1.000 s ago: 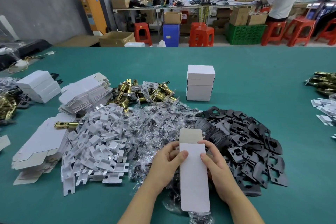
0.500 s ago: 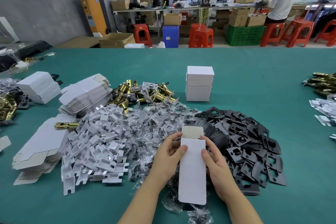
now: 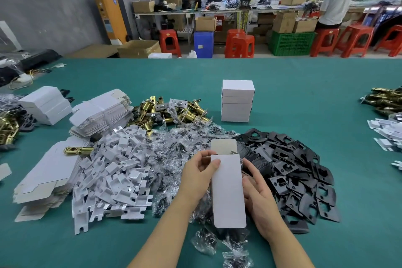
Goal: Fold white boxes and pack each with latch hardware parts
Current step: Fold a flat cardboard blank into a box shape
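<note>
With our left hand (image 3: 199, 177) and right hand (image 3: 257, 189) pinching the white box (image 3: 228, 191), squeezing harder could crease its open flap (image 3: 224, 147).

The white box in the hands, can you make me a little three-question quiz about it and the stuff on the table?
1. True or false: the top flap of the white box is open.
2. Which pile lies right of the right hand? A) brass latches B) black plates C) white inserts
3. Fill in: the finished boxes stand in a ____ behind the piles.

Key:
1. True. Both the left hand and the right hand hold the box.
2. B, the black plates.
3. Stack.
</note>
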### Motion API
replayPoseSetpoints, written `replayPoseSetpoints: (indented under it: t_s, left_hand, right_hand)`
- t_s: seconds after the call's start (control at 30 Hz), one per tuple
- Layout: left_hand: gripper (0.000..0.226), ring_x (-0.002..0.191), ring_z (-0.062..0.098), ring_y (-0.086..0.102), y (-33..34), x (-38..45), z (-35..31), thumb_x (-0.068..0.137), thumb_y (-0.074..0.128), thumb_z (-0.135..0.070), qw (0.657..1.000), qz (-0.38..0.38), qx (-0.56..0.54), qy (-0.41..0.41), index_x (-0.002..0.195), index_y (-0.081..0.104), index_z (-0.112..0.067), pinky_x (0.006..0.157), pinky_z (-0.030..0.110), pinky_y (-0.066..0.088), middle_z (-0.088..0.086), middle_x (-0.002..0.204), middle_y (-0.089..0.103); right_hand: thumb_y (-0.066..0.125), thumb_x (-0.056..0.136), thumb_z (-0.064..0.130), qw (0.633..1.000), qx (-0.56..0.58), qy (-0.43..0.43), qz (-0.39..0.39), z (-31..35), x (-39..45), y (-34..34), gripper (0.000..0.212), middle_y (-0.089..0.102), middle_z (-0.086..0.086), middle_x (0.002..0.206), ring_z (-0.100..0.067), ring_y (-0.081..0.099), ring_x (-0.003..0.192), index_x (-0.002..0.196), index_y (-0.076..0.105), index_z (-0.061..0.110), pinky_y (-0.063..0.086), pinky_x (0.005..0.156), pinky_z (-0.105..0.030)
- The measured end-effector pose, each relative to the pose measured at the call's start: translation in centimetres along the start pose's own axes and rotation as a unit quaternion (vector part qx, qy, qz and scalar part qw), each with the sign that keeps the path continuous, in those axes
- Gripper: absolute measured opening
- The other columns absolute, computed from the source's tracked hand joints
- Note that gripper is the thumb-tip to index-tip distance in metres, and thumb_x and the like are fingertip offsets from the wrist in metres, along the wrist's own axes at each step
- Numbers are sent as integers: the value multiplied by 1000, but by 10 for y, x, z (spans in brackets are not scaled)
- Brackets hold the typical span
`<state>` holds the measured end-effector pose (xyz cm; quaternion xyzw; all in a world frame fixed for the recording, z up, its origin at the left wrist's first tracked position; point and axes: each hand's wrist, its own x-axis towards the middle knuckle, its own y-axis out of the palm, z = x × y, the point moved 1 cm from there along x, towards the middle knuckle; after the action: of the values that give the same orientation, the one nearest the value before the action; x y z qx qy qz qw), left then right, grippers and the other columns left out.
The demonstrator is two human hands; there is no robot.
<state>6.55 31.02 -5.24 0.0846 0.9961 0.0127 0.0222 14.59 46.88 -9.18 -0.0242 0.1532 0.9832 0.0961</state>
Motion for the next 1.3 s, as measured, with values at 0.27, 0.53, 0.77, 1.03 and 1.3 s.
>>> replayPoseSetpoints:
  t_s: [0.27,0.53,0.77,1.03,1.3]
  left_hand:
    - [15,85,15,71,0,0,2,90,77,-21,999,-38,15,19,101,70,-28,71,34,61,-6,95,75]
    - [12,85,13,66,-6,5,-7,92,75,-26,999,-43,-9,4,102,69,-23,72,28,56,-1,100,72]
    - [27,105,18,65,-14,11,-29,93,72,-41,997,78,9,4,119,70,-48,83,33,61,-12,128,64]
    - [22,97,11,71,-15,9,-29,92,73,-38,990,124,66,4,114,76,-38,77,27,58,-16,112,74]
    - [36,119,10,57,-21,9,-41,95,44,-68,969,191,150,-41,124,63,-59,103,39,47,-19,132,61]
  right_hand:
    - [76,87,42,1000,13,18,9,4,-1,-1,49,72,-10,124,-35,71,108,134,62,43,61,86,-54]
    - [72,84,29,997,40,49,41,8,-3,-1,44,73,-10,125,-29,75,100,126,71,39,61,72,-35]
    - [72,83,26,995,33,66,73,13,-6,0,44,73,-12,124,-30,74,99,126,72,37,61,73,-36]
    - [72,83,25,995,40,68,64,14,-6,1,45,72,-14,125,-30,73,101,127,72,34,61,76,-36]
    - [73,82,25,995,42,71,64,14,-6,1,46,72,-14,126,-31,73,99,127,72,34,61,73,-36]
